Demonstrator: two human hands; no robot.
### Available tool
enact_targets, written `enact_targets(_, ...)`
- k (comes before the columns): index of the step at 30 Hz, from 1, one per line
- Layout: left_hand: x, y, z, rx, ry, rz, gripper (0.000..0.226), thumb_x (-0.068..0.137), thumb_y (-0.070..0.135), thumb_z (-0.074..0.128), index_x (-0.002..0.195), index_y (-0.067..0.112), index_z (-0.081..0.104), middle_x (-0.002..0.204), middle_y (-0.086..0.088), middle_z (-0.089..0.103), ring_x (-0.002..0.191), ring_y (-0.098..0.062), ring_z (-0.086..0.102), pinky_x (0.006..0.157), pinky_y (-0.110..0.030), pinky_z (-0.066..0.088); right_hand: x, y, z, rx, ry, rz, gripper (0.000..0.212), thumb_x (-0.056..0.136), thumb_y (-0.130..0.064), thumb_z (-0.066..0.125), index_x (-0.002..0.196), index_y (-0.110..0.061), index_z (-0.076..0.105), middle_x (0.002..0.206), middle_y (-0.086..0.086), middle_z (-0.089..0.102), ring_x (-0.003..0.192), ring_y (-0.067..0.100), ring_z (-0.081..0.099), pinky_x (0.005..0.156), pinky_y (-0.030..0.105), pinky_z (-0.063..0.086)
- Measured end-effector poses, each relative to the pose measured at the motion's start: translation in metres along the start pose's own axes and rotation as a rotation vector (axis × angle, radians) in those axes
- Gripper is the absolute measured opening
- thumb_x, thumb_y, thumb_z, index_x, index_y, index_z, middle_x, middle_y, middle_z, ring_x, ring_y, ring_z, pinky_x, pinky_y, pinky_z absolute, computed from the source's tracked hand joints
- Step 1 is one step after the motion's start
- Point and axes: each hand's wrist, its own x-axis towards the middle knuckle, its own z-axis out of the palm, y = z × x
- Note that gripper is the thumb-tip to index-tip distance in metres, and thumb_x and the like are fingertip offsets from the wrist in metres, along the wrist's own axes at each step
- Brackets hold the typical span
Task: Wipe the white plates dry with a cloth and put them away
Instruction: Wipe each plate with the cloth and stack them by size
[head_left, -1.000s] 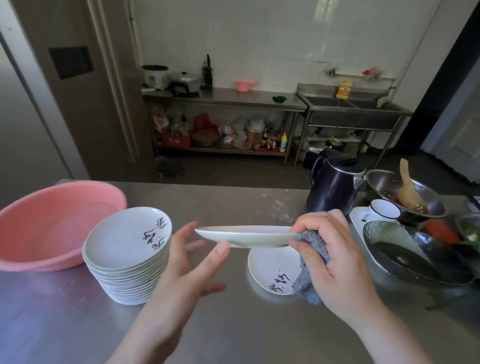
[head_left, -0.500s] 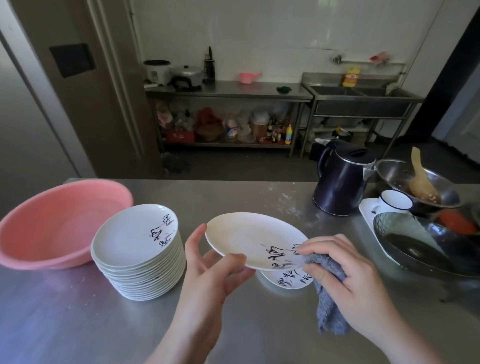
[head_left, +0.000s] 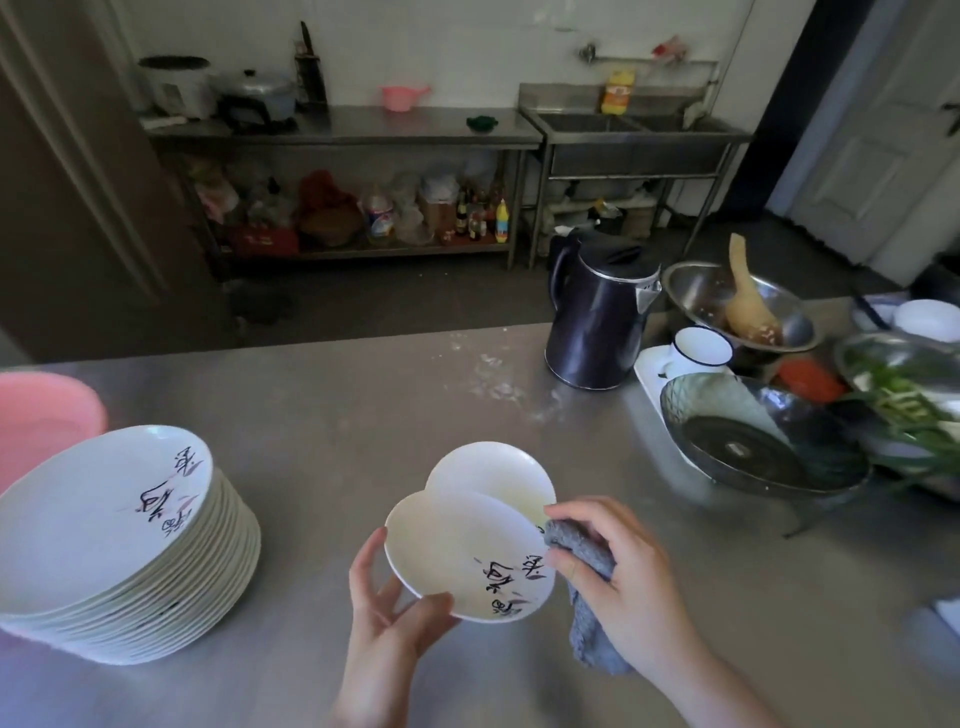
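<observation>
— While it sits in the hands like that, how would you say the small round white plate with black brush lettering (head_left: 467, 558) will handle?

— Light and stiff, I'd judge, but glazed and likely damp, so slippery, and breakable if it falls on steel. The rim is the place to take it. The left hand (head_left: 387, 631) does so, thumb curled over the near edge at lower centre of the frame, fingers up behind.

— And the other hand?

— The right hand (head_left: 621, 577) is clamped on a bunched grey cloth (head_left: 584, 587), pressing it against the plate's right rim.

— How does the plate look?

— Shallow, plain white, tilted toward the camera, characters near its right edge. It is held just above a second white plate (head_left: 493, 473) lying on the bare steel counter (head_left: 337, 405); whether they touch I cannot tell.

— Further out?

— A tall stack of matching white plates (head_left: 119, 545) at lower left, a pink plastic basin (head_left: 44, 415) behind it. At right, a dark electric kettle (head_left: 597, 312), a steel bowl holding a wooden spoon (head_left: 740, 306), and a dark glass dish (head_left: 763, 441).
</observation>
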Motion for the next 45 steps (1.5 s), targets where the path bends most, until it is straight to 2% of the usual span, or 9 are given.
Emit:
enact_targets(6,0.031,-0.017,0.008,0.005,0.029,-0.039,0.090,0.065,-0.019,0.068,0.131,0.038,0.048,0.120,-0.012,0.068,0.080,-0.022,0.075,0.063,-0.033,0.061,0.007,0.031,-0.007,0.008,-0.030,0.047,0.026,0.083,-0.023,0.068,0.105,-0.037,0.062,0.107,-0.015,0.061,0.105,0.009,0.060,0.088,0.019,0.043)
enact_targets(13,0.061,-0.031,0.014,0.011,-0.014,-0.059,0.095,0.040,0.013,0.080,0.122,0.048,0.049,0.112,-0.001,0.073,0.099,-0.024,0.071,0.069,-0.034,0.060,0.013,0.047,-0.012,0.006,0.001,0.063,0.027,0.083,-0.023,0.068,0.103,-0.039,0.063,0.106,-0.014,0.062,0.103,0.010,0.061,0.087,0.014,0.042)
enact_targets(20,0.089,-0.045,0.021,0.051,-0.029,-0.081,0.086,0.061,0.002,0.073,0.125,0.050,0.041,0.124,0.003,0.067,0.109,-0.028,0.066,0.075,-0.034,0.059,0.013,0.052,-0.014,0.008,0.036,0.063,0.021,0.083,-0.037,0.061,0.103,-0.035,0.066,0.106,-0.016,0.062,0.104,0.007,0.060,0.087,0.008,0.038)
enact_targets(24,0.096,-0.051,0.025,0.098,-0.050,-0.066,0.096,0.059,0.003,0.071,0.145,0.023,0.032,0.103,0.046,0.057,0.111,-0.021,0.061,0.077,-0.033,0.059,0.011,0.054,-0.012,0.010,0.038,0.080,0.021,0.083,-0.038,0.060,0.103,-0.038,0.065,0.107,-0.016,0.061,0.105,0.007,0.059,0.088,0.008,0.037)
enact_targets(29,0.096,-0.060,0.021,0.174,-0.066,-0.055,0.086,0.059,0.010,0.074,0.139,0.008,0.044,0.138,0.029,0.031,0.097,-0.005,0.067,0.074,-0.029,0.058,0.009,0.056,-0.011,0.007,0.035,0.081,0.020,0.084,-0.033,0.063,0.103,-0.038,0.065,0.106,-0.016,0.062,0.105,0.009,0.060,0.089,0.010,0.038)
enact_targets(31,0.096,-0.059,0.020,0.178,-0.052,-0.063,0.095,0.054,0.013,0.078,0.139,0.023,0.038,0.142,0.010,0.044,0.106,-0.014,0.066,0.079,-0.031,0.057,0.008,0.056,-0.010,0.006,0.036,0.081,0.022,0.083,-0.028,0.065,0.103,-0.038,0.065,0.106,-0.017,0.062,0.104,0.009,0.060,0.089,0.010,0.038)
enact_targets(34,0.097,-0.053,0.019,0.225,-0.022,-0.054,0.103,0.047,0.009,0.082,0.135,0.039,0.036,0.132,0.009,0.056,0.117,-0.015,0.059,0.083,-0.031,0.053,0.008,0.055,-0.010,0.007,0.029,0.084,0.027,0.082,-0.022,0.068,0.103,-0.039,0.065,0.106,-0.017,0.062,0.104,0.009,0.060,0.089,0.011,0.039)
enact_targets(40,0.107,-0.051,0.008,0.413,0.023,-0.083,0.115,0.029,0.016,0.086,0.128,0.055,0.043,0.133,-0.002,0.047,0.121,-0.017,0.053,0.094,-0.045,0.054,0.008,0.052,-0.010,0.019,0.017,0.086,0.026,0.082,-0.022,0.068,0.103,-0.038,0.065,0.106,-0.016,0.062,0.104,0.009,0.060,0.088,0.010,0.039)
enact_targets(45,0.109,-0.052,0.003,0.523,0.021,-0.017,0.105,0.039,0.007,0.086,0.121,0.058,0.045,0.123,0.005,0.041,0.108,-0.015,0.058,0.097,-0.050,0.052,0.006,0.052,-0.012,0.022,0.023,0.105,0.025,0.082,-0.021,0.068,0.102,-0.037,0.066,0.106,-0.015,0.063,0.104,0.010,0.061,0.088,0.012,0.040)
